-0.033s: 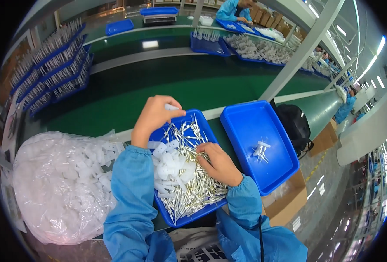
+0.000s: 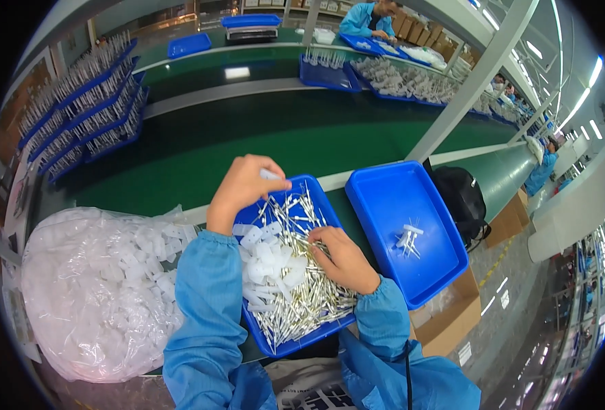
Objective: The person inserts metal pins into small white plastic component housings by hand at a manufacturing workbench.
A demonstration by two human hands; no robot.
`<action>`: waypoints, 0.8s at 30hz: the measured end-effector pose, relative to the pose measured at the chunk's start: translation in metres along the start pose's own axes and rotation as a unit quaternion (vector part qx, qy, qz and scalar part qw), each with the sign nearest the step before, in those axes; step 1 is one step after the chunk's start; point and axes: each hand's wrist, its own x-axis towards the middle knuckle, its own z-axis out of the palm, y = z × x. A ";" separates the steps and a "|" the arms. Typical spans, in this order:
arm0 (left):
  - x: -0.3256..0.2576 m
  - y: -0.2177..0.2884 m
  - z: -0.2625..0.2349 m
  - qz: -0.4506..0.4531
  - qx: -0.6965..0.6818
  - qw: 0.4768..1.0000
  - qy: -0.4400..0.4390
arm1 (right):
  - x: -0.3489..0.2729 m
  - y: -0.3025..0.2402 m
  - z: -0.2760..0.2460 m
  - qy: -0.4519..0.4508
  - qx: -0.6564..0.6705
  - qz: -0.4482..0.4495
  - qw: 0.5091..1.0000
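Blue tray (image 2: 316, 195) of metal pins (image 2: 309, 301): your left hand (image 2: 242, 188) pinches a white cap (image 2: 269, 175) at its far edge; right hand (image 2: 343, 258), curled, probably grips pins mid-tray.

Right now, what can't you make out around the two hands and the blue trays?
- Left hand, head view: its curled fingers hide most of the small white piece it holds.
- Right hand: fingertips buried among the metal pins; whether it grips one is unclear.
- Few white parts in the second blue tray: too small to identify.
- Clear bag: contents blurred by the plastic.
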 end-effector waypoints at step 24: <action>-0.178 0.067 0.027 0.123 0.295 0.945 -0.068 | 0.006 -0.032 0.002 -0.072 0.089 0.063 0.991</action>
